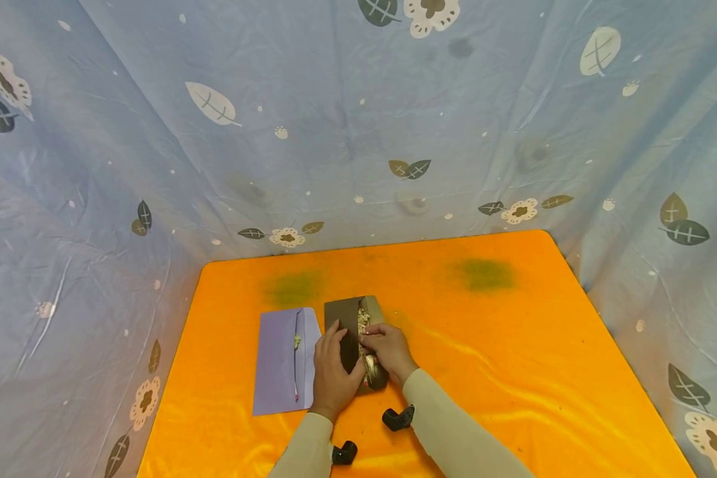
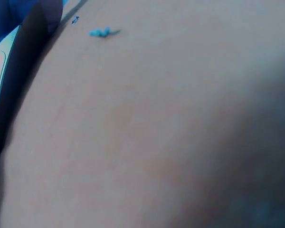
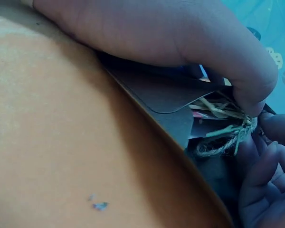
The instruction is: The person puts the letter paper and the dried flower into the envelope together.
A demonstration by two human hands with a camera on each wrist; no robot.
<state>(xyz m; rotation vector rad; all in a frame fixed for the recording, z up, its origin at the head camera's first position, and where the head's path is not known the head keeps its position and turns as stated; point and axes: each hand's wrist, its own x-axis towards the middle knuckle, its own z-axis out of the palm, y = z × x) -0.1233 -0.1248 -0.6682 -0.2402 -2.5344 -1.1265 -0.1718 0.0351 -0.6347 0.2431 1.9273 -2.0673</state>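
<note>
A dark brown envelope (image 1: 342, 309) lies on the orange cloth with its flap spread to the right. In its mouth sits a bundle of pale dried flowers (image 1: 363, 320); in the right wrist view, twine (image 3: 213, 151) is tied round its stems (image 3: 218, 107). My left hand (image 1: 334, 375) rests on the envelope, fingers spread, thumb at the mouth's edge. My right hand (image 1: 392, 350) pinches the bundle between thumb and fingers over the mouth. The left wrist view mostly shows blurred pale cloth with a small scrap (image 2: 102, 32).
A lavender envelope (image 1: 275, 362) lies close on the left, its flap open, with a small green tuft (image 1: 297, 341) and a thin pink-ended stem in its mouth. Patterned blue curtains (image 1: 346, 133) enclose the orange table (image 1: 514, 345) at the back and sides.
</note>
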